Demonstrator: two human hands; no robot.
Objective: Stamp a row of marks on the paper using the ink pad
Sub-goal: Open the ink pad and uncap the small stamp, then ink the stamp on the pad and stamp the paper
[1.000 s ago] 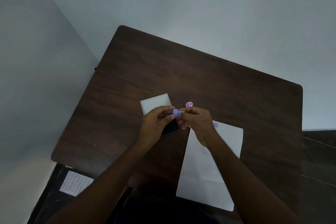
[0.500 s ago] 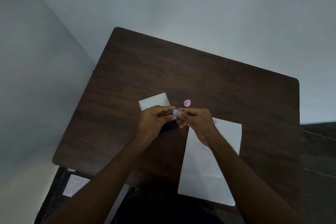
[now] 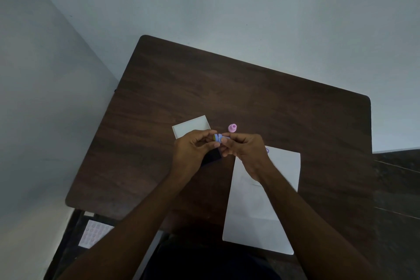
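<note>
A small blue stamp (image 3: 218, 137) is pinched between the fingertips of my left hand (image 3: 193, 151) and my right hand (image 3: 244, 150), held above the table. A greenish face shows at its left end. Under my left hand lies a dark ink pad (image 3: 212, 158), mostly hidden. A white sheet of paper (image 3: 256, 211) lies on the table below my right arm, with one purple round mark (image 3: 267, 150) near its top edge. A pink stamp (image 3: 232, 128) stands on the table just beyond my hands.
A white box lid (image 3: 189, 126) lies on the dark wooden table (image 3: 227, 88) behind my left hand. Grey walls close in at the left and back. A white patterned sheet (image 3: 94, 233) lies on the floor below the table's left edge.
My hands have stayed together over the ink pad, working the blue stamp; a greenish end now shows at its left side. The view shifted slightly.
</note>
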